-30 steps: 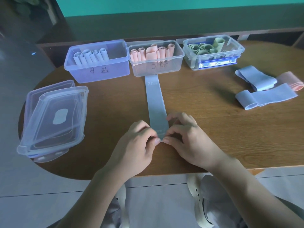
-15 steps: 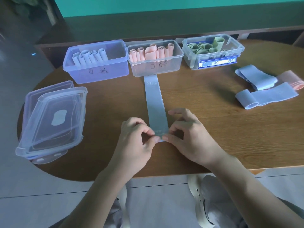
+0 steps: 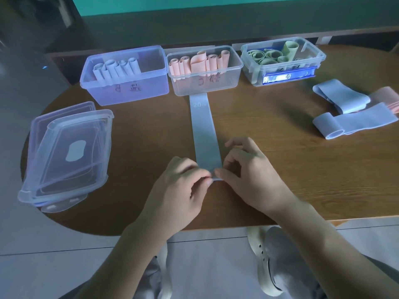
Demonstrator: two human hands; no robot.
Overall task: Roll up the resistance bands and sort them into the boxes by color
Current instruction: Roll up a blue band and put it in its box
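The left hand (image 3: 181,186) and right hand (image 3: 248,175) each pinch the near end of a flat light-blue resistance band (image 3: 205,137) with curled fingertips, starting its first turn. The band lies on the wooden table (image 3: 280,169), running straight away from the hands to the pink-band box (image 3: 205,83). Beyond and left of the hands stands the blue-band box (image 3: 129,91); the green-band box (image 3: 282,76) is beyond and right. Risk: uneven thumb pressure would likely skew the roll into a cone; slack tension may let it spring open.

Stacked clear lids (image 3: 64,152) on the wooden table's (image 3: 280,169) left edge
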